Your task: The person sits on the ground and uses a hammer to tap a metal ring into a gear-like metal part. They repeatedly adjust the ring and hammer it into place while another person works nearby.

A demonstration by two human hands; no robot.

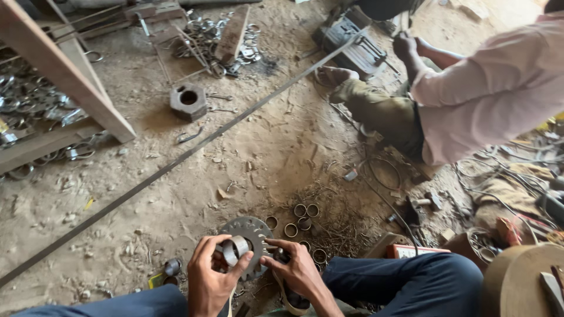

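The left hand [207, 280] holds a short metal ring [234, 249], with the fingers and thumb clamped around it, just above a round toothed metal plate [251, 235] that lies on the ground. The right hand [298, 271] rests on the edge of that plate, its fingers bent and pressed down on it. More small metal rings [298, 220] lie in the dirt just beside the plate. The ground [176, 194] is dusty sand with bits of wire on it. A long thin metal bar [176, 161] runs across it. Farther off sit a six-sided metal block [188, 101] and a wooden beam [64, 76]. A flat orange and white box [410, 250] lies near the right knee. Another person in a pale shirt [499, 88] crouches at the right.
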